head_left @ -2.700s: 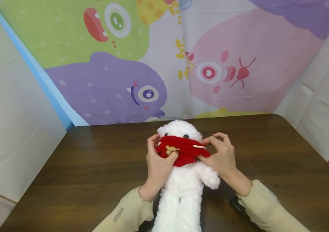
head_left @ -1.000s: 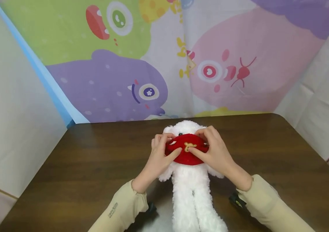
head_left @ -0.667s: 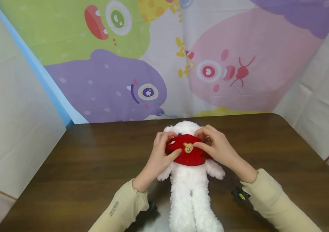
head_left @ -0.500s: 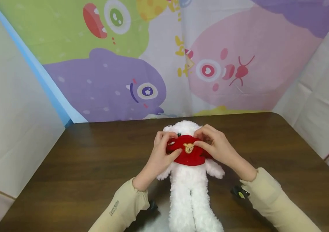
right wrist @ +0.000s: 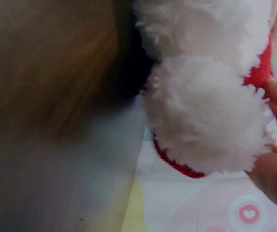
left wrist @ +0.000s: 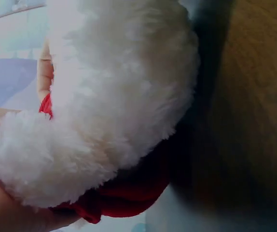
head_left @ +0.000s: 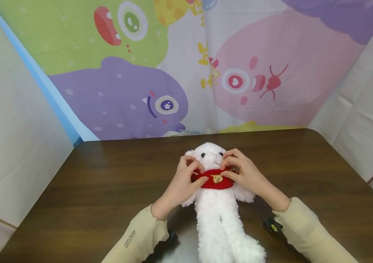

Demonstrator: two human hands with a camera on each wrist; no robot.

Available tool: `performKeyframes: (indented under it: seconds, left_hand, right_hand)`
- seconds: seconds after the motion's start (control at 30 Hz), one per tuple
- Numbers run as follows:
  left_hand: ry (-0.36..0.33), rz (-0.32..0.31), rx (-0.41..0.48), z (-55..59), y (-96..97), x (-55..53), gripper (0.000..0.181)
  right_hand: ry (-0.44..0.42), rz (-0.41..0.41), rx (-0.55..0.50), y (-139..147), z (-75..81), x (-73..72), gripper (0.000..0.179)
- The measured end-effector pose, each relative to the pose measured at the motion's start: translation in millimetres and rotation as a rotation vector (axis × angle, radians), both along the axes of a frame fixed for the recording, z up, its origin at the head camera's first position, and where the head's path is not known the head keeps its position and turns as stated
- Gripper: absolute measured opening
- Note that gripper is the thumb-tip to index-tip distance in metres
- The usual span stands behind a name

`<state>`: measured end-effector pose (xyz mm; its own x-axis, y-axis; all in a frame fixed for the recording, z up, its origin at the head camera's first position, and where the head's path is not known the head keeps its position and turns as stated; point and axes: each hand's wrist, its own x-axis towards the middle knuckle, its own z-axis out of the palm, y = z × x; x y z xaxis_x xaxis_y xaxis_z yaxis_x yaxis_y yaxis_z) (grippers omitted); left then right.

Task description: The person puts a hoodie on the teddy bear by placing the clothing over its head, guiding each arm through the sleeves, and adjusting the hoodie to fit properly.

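A fluffy white plush animal point(head_left: 217, 210) lies on its back in the head view, its head toward the far edge. Around its neck and upper chest sits a small red doll garment point(head_left: 218, 185) with a bear-face patch. My left hand point(head_left: 184, 182) pinches the garment's left side between thumb and fingers. On the other side, my right hand point(head_left: 248, 178) pinches it near the patch, fingertips beside the plush's cheek. Fluffy white fur point(left wrist: 124, 82) fills much of the left wrist view. In the right wrist view, red cloth point(right wrist: 261, 70) shows behind a plush arm point(right wrist: 206, 116). The garment's back is hidden.
Beneath the plush is a dark brown wooden table point(head_left: 107, 190). A cartoon-printed cloth point(head_left: 130, 102) hangs behind its far edge, with pale panels point(head_left: 367, 106) at both sides. Black wrist devices point(head_left: 273, 225) show under the sleeves.
The red garment has come down from over the muzzle to the neck and chest, uncovering both eyes and the nose. Both hands have lowered with it, and the plush's legs have shifted right.
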<state>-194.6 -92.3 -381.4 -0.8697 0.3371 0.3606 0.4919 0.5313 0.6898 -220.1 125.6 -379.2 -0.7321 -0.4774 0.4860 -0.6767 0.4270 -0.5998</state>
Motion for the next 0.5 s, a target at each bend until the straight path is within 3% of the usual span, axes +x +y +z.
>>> performKeyframes:
  seconds: [0.17,0.33,0.5]
  left_hand:
    - [-0.109,0.03,-0.049,-2.2,-0.8,-2.5,0.016]
    - [-0.167,0.071,-0.162,-1.8,-3.2,-3.0,0.025]
    - [-0.226,0.034,-0.209,-4.5,-8.6,-5.2,0.025]
  right_hand:
    - [-0.086,-0.021,0.118,1.5,-2.5,-1.0,0.014]
    - [-0.174,-0.025,0.186,1.5,-5.5,-1.5,0.014]
    - [-0.201,0.022,0.205,1.0,-10.1,-2.5,0.014]
